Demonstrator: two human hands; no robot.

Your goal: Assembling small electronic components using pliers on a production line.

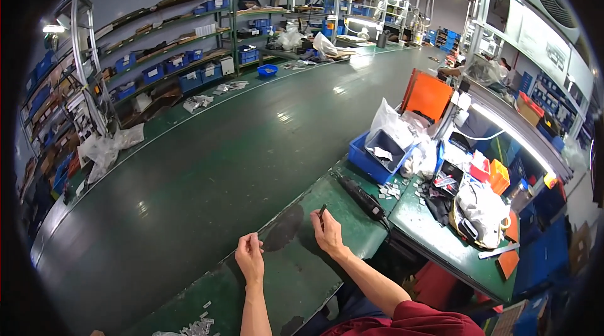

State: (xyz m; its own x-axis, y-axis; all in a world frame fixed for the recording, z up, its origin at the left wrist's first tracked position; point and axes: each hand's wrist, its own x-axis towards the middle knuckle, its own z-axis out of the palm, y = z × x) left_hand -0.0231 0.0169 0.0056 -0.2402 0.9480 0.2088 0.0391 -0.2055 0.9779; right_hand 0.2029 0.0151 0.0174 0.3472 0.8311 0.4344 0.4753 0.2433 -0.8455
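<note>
The right hand (328, 235) has its fingers pinching a small dark piece (323, 210), which pokes up past the fingertips, clear of the worktop (286, 279). The left hand (250, 257) is level with it to the left, well apart, its thumb and fingers curled and pressed together at the tips; whether something thin sits between them, I cannot tell.

The work looks to be under way, with one piece in hand. Nearer the person and left of the left fingers lies a loose heap of small pale pieces (198, 326); beyond and right of the right fingers, more flat pale bits (389, 191) are scattered near a blue bin (368, 165). Which group is finished and which is left, if either, the view does not settle. A black handheld tool (362, 199) lies just beyond the right fingers to the right, touched by neither hand.

The dark piece's lower part is hidden in the right fingers, and its shape is too small to read. The heap is cut off by the lower rim, and plastic bags hide much of the bin's contents.
</note>
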